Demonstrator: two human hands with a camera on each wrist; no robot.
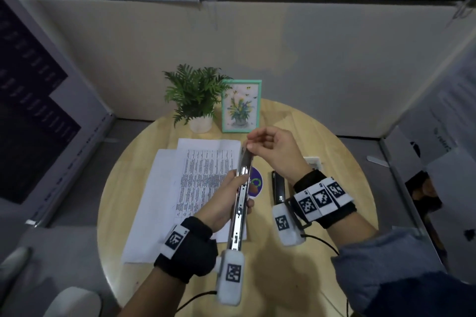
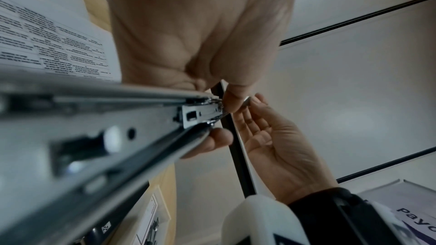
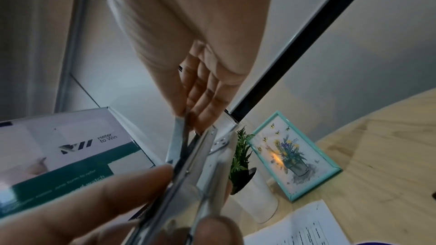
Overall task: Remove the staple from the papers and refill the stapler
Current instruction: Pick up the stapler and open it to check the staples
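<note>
My left hand (image 1: pixel 238 189) grips a long silver stapler (image 1: pixel 237 226) around its middle and holds it above the table, its open metal channel (image 2: pixel 122 128) facing up. At the stapler's far end my right hand (image 1: pixel 248 143) pinches a short grey strip of staples (image 3: pixel 176 137) between thumb and fingers, right against the tip of the channel. The printed papers (image 1: pixel 201 175) lie spread on the round wooden table (image 1: pixel 322 131), under and to the left of the stapler. Whether a staple is in the papers cannot be seen.
A black oblong object (image 1: pixel 278 185) and a small white box (image 1: pixel 313 162) lie on the table under my right wrist. A purple round disc (image 1: pixel 257 183) sits beside the papers. A potted plant (image 1: pixel 195 95) and a framed picture (image 1: pixel 240 107) stand at the back. Cardboard walls enclose the table.
</note>
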